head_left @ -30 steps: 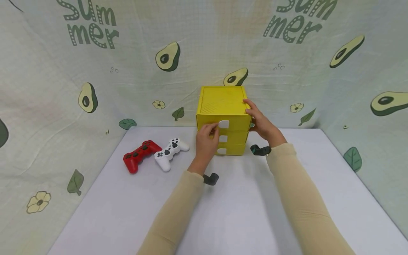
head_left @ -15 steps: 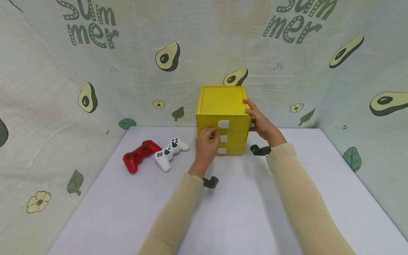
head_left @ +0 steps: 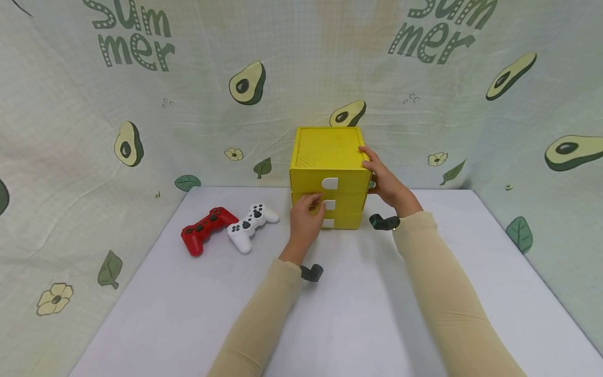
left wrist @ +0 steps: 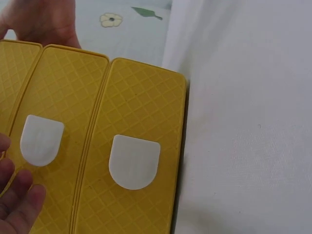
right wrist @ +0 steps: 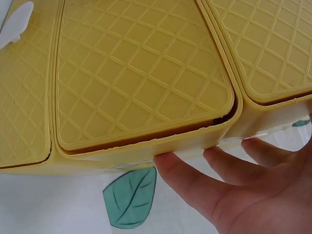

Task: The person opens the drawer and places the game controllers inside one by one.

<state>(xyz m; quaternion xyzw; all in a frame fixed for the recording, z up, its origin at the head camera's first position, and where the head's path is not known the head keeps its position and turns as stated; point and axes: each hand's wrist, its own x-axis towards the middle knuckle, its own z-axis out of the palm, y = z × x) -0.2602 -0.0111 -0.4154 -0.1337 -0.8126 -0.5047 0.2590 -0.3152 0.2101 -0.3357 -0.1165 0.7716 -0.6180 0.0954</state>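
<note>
Yellow three-drawer cabinet (head_left: 327,144): in the head view it stands at the back of the white table (head_left: 353,324), its drawers looking closed.
Red game controller (head_left: 204,230) and white game controller (head_left: 248,225): they lie to the cabinet's left, near each other; whether they touch, I can't tell from here.
Cabinet's footing: I'd guess it could skid or twist if the right hand (head_left: 386,180) eased off during a tug at the front.
Reaching arms: both stretch forward in tan sleeves (head_left: 435,272), the left hand (head_left: 306,222) at the cabinet's front, the right at its side.
Middle white tab (left wrist: 42,140): the left wrist view shows it just beside the left fingers (left wrist: 33,195), which could slip off (it looks flat, little to hook).
Left grip: fingers loosely bent, nothing grasped that I can see.
Cabinet side: in the right wrist view, hard squeezing might make a drawer bind.
Right fingers (right wrist: 187,183): spread, fairly straight, tips against that side, unclenched.
</note>
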